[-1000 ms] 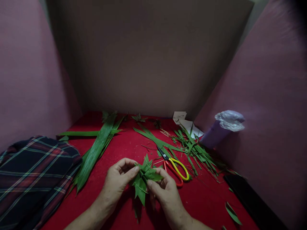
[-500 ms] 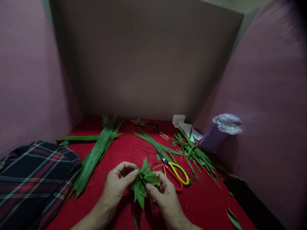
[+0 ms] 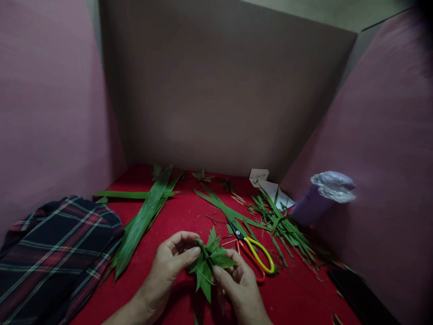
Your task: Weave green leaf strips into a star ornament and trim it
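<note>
Green leaf star (image 3: 209,264) just tips a bit versus a second ago; left hand (image 3: 171,267) and right hand (image 3: 239,285) both pinch it tight, folding's ongoing, scissors (image 3: 254,253) near right.

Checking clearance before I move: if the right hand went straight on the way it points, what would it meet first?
The folded leaf piece it pinches. The right hand points forward and left, so just beyond probably come fingers of the left hand.
</note>
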A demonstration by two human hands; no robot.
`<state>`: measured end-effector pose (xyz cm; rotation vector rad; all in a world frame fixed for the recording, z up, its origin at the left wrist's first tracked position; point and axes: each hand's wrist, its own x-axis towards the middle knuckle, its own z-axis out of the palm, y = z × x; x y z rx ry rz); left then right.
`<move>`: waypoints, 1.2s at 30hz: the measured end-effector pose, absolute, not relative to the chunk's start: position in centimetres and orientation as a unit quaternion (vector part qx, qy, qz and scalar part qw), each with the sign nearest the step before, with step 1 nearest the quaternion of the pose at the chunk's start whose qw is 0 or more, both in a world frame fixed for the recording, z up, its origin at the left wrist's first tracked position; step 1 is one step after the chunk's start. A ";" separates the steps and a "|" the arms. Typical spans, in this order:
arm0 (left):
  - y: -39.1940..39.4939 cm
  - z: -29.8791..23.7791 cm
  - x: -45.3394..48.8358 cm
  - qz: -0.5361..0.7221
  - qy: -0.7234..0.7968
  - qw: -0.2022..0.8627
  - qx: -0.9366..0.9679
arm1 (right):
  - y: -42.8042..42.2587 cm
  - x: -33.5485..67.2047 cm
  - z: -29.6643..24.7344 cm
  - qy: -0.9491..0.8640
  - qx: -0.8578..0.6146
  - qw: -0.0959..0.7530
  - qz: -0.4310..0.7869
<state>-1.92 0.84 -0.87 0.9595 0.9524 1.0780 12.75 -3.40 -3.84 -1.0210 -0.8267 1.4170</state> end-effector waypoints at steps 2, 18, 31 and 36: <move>0.7 -0.8 -2.0 0.467 0.411 0.661 0.419 | -3.5 12.7 -3.6 -0.351 -0.440 0.571 0.598; 0.5 -1.1 -1.5 0.466 0.400 0.646 0.453 | -3.8 12.3 -3.7 -0.366 -0.425 0.578 0.593; 0.1 -0.7 -1.7 0.497 0.398 0.628 0.447 | -4.0 12.6 -4.1 -0.381 -0.449 0.564 0.579; 0.3 0.1 -2.2 0.502 0.422 0.623 0.427 | -4.0 12.5 -3.7 -0.403 -0.470 0.546 0.564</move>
